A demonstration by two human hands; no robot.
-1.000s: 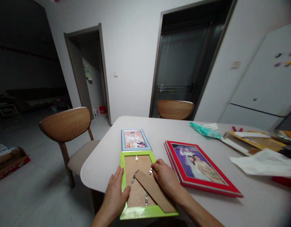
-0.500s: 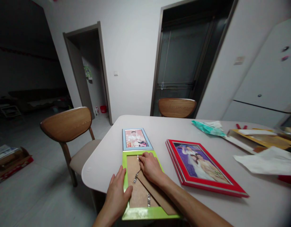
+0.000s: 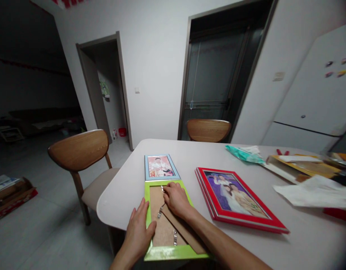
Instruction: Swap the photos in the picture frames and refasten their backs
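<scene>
A lime-green picture frame lies face down at the near edge of the white table, showing its brown backing board with small metal clips and a fold-out stand. My left hand lies flat, fingers apart, pressing on the frame's left edge. My right hand rests on the backing, fingertips pinched at the metal clip by the frame's top edge. A small blue-framed photo lies face up just beyond the green frame.
A red-framed photo lies face up to the right. Papers, a yellow envelope and a teal packet crowd the far right. Wooden chairs stand at the left and the far side.
My right hand moved from the clip on the frame's right side to the clip at its top edge. The left hand stayed on the left edge.
</scene>
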